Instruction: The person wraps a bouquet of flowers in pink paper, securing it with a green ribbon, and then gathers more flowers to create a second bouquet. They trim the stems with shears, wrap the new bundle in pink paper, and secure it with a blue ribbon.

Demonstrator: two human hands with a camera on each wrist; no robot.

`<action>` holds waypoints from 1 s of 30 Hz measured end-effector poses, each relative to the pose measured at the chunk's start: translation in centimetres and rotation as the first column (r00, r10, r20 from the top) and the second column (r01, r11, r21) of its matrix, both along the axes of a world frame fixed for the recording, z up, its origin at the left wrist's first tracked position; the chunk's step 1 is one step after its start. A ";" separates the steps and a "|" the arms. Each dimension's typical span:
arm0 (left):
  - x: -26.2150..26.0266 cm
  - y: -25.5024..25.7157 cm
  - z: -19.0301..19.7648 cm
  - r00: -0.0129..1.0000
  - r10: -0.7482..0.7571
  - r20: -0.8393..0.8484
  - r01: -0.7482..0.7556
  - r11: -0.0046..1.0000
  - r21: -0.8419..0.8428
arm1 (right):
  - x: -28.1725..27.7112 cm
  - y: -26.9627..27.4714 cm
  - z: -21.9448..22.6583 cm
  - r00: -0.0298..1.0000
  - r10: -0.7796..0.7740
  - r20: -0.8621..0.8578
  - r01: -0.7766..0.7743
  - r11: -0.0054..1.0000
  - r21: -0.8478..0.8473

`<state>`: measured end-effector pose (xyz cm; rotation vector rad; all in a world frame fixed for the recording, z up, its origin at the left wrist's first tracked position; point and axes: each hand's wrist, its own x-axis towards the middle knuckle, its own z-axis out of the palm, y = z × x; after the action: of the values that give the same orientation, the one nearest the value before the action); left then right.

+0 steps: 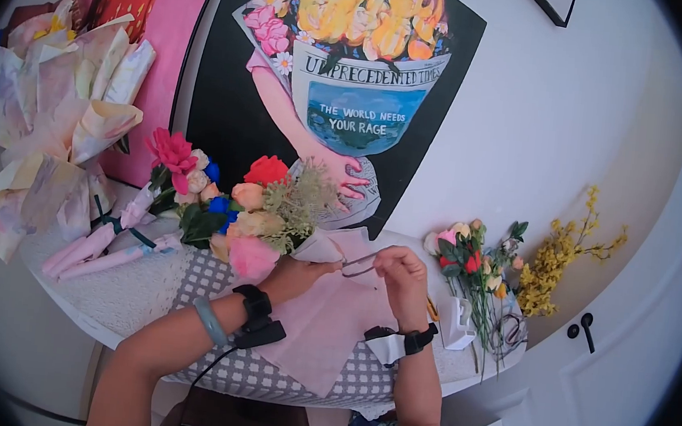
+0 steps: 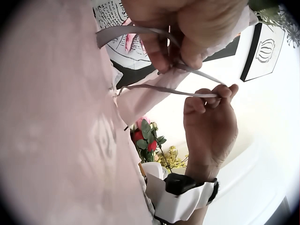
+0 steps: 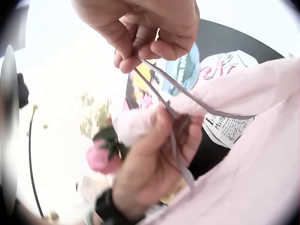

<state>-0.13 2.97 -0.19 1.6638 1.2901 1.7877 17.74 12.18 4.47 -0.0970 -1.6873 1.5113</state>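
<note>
A thin grey ribbon (image 2: 159, 88) runs in a loop between the two hands. My left hand (image 1: 303, 279) pinches it between thumb and fingers, close against a rolled edge of pale pink wrapping paper (image 1: 323, 325). To the right, my right hand (image 1: 402, 275) holds the ribbon's far end in its fingertips, with two strands stretching back toward the left hand in the right wrist view. The pink paper spreads down over the table's front. Just left of the left hand lie bouquet flowers, among them a fluffy pink bloom (image 1: 252, 259) and a red one (image 1: 266, 170).
A patterned grey cloth (image 1: 262, 372) covers part of the white table. Loose stems with roses (image 1: 471, 261), yellow blossoms (image 1: 546, 276) and a white tape dispenser (image 1: 458, 325) lie at right. Wrapped bouquets (image 1: 63, 140) stand at left; a painting (image 1: 448, 101) leans behind.
</note>
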 end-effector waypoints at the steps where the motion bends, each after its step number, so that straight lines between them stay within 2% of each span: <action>1: 0.0 0.1 0.0 1.000 0.004 -0.016 -0.003 0.999 0.042 | 0.1 0.6 -0.2 1.000 0.006 -0.030 -0.009 0.994 -0.105; 3: 0.2 -0.2 0.4 0.998 -0.066 -0.023 0.067 0.995 0.071 | 0.1 1.6 -0.5 0.996 0.009 -0.093 -0.038 0.950 -0.311; 4: 0.4 -0.5 0.7 0.995 -0.099 -0.028 0.102 0.991 0.084 | 0.2 2.2 -0.8 0.995 0.036 -0.091 -0.065 0.941 -0.332; 7: 0.5 -0.8 1.4 0.967 -0.167 -0.194 0.178 0.983 0.044 | 0.5 3.1 -1.0 0.992 0.085 -0.094 -0.116 0.903 -0.414; 9: 0.4 -0.2 0.7 0.954 -0.244 -0.176 0.259 0.964 0.066 | 0.8 3.0 -0.5 0.992 0.068 -0.106 -0.112 0.863 -0.492; 13: 0.4 -0.3 0.9 0.917 -0.384 -0.113 0.385 0.923 -0.011 | 1.1 3.1 -0.1 0.988 0.120 -0.097 -0.151 0.878 -0.454; 16: 0.3 1.4 0.3 0.896 -0.282 -0.343 0.396 0.857 0.330 | 0.8 3.2 -0.3 0.990 0.129 -0.055 -0.140 0.875 -0.463; 19: 0.2 -0.2 0.8 0.876 -0.269 -0.399 0.322 0.944 0.070 | 0.3 3.4 -0.8 0.987 0.157 0.018 -0.128 0.859 -0.496; 21: 0.3 0.0 -0.5 0.912 -0.228 -0.342 0.246 0.969 0.012 | 0.1 3.8 -1.4 0.975 0.212 0.062 -0.150 0.845 -0.514; 24: 0.6 0.2 -0.9 0.949 -0.134 -0.284 0.156 0.986 0.055 | 0.0 3.5 -1.7 0.974 0.173 0.149 -0.085 0.879 -0.468; 25: 0.8 -0.2 -0.4 0.954 -0.102 -0.281 0.131 0.988 0.086 | -0.2 3.1 -1.5 0.979 -0.017 0.203 0.090 0.931 -0.354; 26: 1.0 -0.6 0.2 0.958 -0.069 -0.277 0.104 0.988 0.117 | -0.4 2.3 -1.0 0.949 -0.211 0.232 0.264 0.937 -0.227; 27: 1.1 -1.3 1.1 0.958 -0.037 -0.285 0.080 0.987 0.142 | -0.6 1.9 -0.8 0.887 -0.398 0.236 0.429 0.899 -0.094; 28: 1.2 -1.7 1.7 0.956 -0.005 -0.292 0.056 0.984 0.168 | -0.3 2.1 -0.7 0.865 -0.416 0.281 0.453 0.888 -0.080; 30: 0.9 -1.8 2.1 0.972 -0.009 -0.234 0.020 0.999 0.042 | 0.6 2.8 -0.4 0.814 -0.449 0.369 0.498 0.866 -0.048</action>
<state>0.78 1.13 1.86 1.9519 1.3379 1.6613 18.31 14.99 4.08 -0.8502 -1.6506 1.2694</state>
